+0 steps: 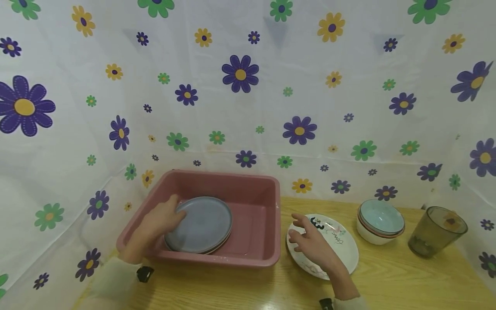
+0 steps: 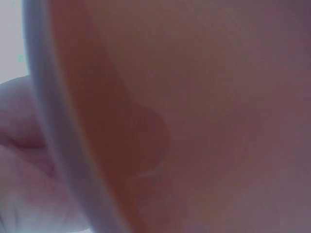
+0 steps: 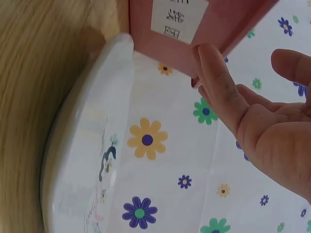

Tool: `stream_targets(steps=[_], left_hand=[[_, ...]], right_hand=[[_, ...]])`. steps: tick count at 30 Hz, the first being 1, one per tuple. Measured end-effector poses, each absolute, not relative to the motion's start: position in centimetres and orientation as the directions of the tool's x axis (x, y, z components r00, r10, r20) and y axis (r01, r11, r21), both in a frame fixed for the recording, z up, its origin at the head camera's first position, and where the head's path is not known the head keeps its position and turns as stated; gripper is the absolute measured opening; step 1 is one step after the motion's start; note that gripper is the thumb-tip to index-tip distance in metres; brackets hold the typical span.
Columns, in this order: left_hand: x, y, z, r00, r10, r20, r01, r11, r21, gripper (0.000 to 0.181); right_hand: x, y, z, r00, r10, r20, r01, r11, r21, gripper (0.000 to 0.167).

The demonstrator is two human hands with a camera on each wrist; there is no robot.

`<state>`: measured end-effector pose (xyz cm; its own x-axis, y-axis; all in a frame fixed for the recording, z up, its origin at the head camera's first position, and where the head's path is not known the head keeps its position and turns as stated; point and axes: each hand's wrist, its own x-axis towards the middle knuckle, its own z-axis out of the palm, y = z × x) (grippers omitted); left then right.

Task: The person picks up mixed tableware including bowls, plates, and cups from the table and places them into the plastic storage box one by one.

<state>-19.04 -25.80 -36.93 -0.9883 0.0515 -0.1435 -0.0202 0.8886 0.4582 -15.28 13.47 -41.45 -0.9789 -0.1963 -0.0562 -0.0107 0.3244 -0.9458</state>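
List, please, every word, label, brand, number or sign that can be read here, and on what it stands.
On the white label of the pink basin: sideways Chinese characters, partly cut off; I cannot read them reliably.
On the white plate: small script-like marks, too small to read.
No other text is visible.

Left-wrist view badly blurred: a grey rim (image 2: pixel 62 136) hides part of the left hand (image 2: pixel 22 184), fingertips not made out. Whatever sits under the grey plate (image 1: pixel 199 224) shows only as thin edge. Right-wrist view: white plate (image 3: pixel 73 160) cut by bottom edge, label (image 3: pixel 177 18) by top, right hand (image 3: pixel 272 136) by right.
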Motion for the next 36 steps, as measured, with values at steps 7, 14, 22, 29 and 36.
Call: stream_targets(steps=[7,14,22,29,36], left_hand=[[-17.8,-23.6,-36.3,-0.998,0.037,-0.05,0.006,0.857,0.515,0.055],[-16.8,-21.9,-36.0,-0.996,0.077,0.035,0.083,0.814,0.575,0.053],[-15.9,-19.9,-36.5,-0.988,0.097,0.121,0.151,0.779,0.609,0.049],[-15.1,-18.7,-36.8,-0.97,0.116,0.212,0.223,0.769,0.599,0.043],[-14.4,-18.1,-37.1,-0.968,0.134,0.211,0.24,0.736,0.633,0.038]], right_hand=[[-15.5,15.7,-41.4,-0.981,-0.189,-0.039,-0.031,0.354,-0.935,0.053],[-15.5,17.3,-41.3,-0.985,-0.171,-0.036,-0.039,0.416,-0.909,0.052],[-15.4,19.2,-41.2,-0.99,-0.127,-0.054,-0.023,0.539,-0.842,0.05],[-15.6,20.9,-41.3,-0.994,-0.078,-0.072,0.002,0.659,-0.752,0.046],[-15.7,22.3,-41.3,-0.994,-0.017,-0.112,0.064,0.739,-0.671,0.04]])
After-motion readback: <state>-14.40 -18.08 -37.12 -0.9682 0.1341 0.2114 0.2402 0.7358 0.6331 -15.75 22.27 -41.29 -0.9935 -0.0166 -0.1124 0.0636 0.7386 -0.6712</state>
